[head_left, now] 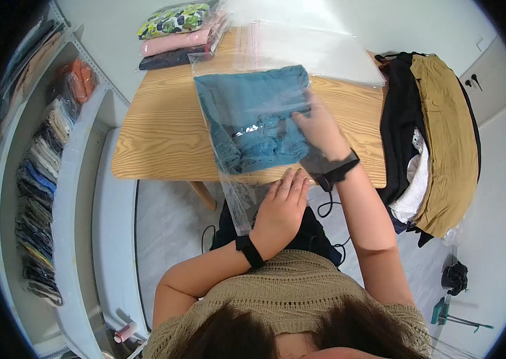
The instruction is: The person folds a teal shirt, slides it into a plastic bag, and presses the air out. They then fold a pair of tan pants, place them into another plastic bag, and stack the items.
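Note:
A folded teal-blue garment (253, 119) lies inside a clear plastic bag (238, 206) on the wooden table; the bag's loose end hangs over the front edge. My right hand (323, 128) is at the garment's right edge, thumb and fingers apart and slightly blurred. Whether it pinches any plastic there cannot be made out. At the table's front edge my left hand (281, 209) lies palm down with its fingers stretched out, just below the garment and beside the hanging plastic. Each wrist wears a black band.
Bagged folded clothes (175, 39) are stacked at the table's back left. Clear empty bags (318, 54) lie at the back. Black and mustard trousers (444, 143) hang over the right side. Left of the table stands a shelf (76, 197) of packed clothes. A cable (327, 206) dangles below the table.

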A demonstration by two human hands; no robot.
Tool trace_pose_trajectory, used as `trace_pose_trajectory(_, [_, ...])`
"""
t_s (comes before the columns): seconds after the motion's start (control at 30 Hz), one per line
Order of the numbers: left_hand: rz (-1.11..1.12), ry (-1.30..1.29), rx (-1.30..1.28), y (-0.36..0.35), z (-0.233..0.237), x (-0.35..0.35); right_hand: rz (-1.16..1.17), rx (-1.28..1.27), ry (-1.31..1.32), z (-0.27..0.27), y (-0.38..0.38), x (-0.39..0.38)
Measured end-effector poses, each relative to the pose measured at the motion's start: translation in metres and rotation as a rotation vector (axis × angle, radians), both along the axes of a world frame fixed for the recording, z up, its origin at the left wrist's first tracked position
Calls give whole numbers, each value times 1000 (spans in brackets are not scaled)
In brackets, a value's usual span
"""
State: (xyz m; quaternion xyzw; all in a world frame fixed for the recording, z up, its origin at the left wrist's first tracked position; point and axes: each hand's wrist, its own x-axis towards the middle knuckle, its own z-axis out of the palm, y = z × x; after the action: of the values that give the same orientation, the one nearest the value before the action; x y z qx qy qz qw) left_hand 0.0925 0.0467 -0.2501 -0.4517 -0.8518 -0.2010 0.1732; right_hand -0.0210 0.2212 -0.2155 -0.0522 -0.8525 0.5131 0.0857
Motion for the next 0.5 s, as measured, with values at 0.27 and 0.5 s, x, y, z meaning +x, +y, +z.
trace_pose_trajectory(0.27, [-34, -58, 84, -3, -16, 2, 389, 755, -96, 43, -88, 56])
trace_pose_trajectory(0.5, [-46, -76, 56, -12, -10, 2, 598, 806, -260, 30, -110, 4])
